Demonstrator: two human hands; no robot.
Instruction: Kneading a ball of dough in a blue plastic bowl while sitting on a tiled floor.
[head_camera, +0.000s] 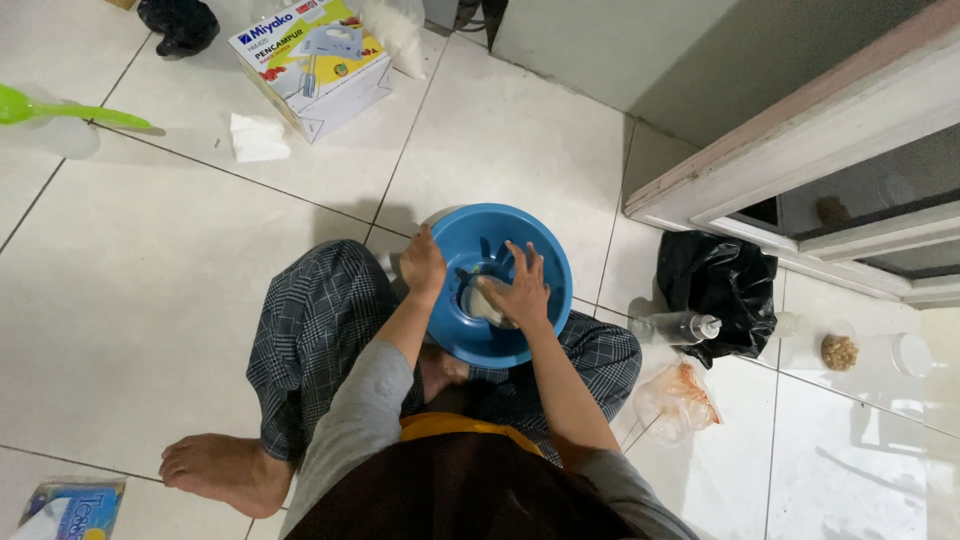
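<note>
- Left hand (423, 264) grips the near-left rim of the blue bowl (500, 285) at the centre of the frame, fingers closed over the edge; it seems to steady the bowl, which sits tilted toward the person between their folded legs.
- Right hand (522, 290) reaches down into the bowl with fingers spread apart, pressing on a pale lump of dough (478, 302) at the bottom. Whether it is pinching the dough or only pushing on it, I cannot tell.
- Dough lies directly under and just left of the right palm, touching it, and apart from the left hand on the rim.
- Person sits cross-legged on white floor tiles (150, 280), in checked trousers, a grey long sleeve and a dark apron; a bare foot (225, 470) shows at lower left.
- Upper left of the frame: a cardboard box (312, 62) showing a hand mixer, a folded white tissue (258, 138) just beside it, and a green handle (60, 110) at the edge.
- Right of the bowl: a black plastic bag (720, 285), a clear bottle (680, 327) lying on its side against it, and a crumpled clear bag (675, 400) with orange traces, all within reach.
- Far right: a clear container (845, 352) with brownish contents and a white lid beside it.
</note>
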